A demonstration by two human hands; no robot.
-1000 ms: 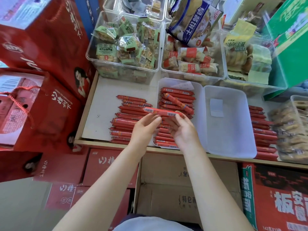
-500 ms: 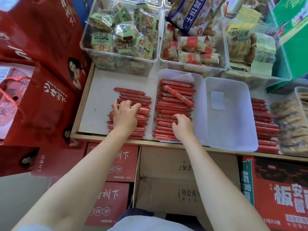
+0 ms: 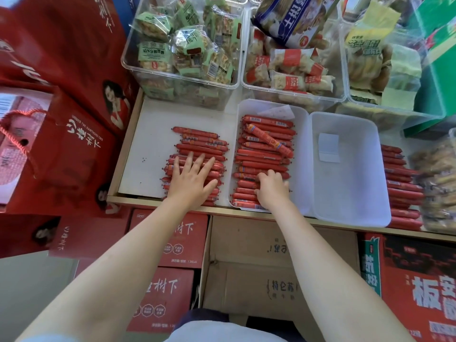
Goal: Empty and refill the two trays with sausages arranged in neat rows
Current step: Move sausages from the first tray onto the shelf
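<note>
Two white plastic trays sit side by side on the shelf. The left tray [image 3: 299, 154] holds rows of red sausages [image 3: 265, 160], with one sausage [image 3: 270, 140] lying slanted on top. The right tray [image 3: 350, 183] has only a paper label inside. A loose pile of sausages [image 3: 198, 150] lies on the white shelf left of the trays; my left hand [image 3: 191, 180] rests flat on it with fingers spread. My right hand [image 3: 271, 187] curls its fingers onto the sausages at the near end of the left tray. Another stack of sausages [image 3: 401, 187] lies right of the empty tray.
Clear bins of wrapped snacks [image 3: 187, 45] [image 3: 291, 67] stand behind the trays. Red gift bags [image 3: 61, 124] crowd the left side. A snack bin [image 3: 439, 183] sits at the far right. Cardboard boxes [image 3: 261, 265] are stacked below the shelf edge.
One second ago both hands held a single sausage above the trays. That sausage now lies in the tray; my left hand went to the loose pile, my right hand to the tray's near rows.
</note>
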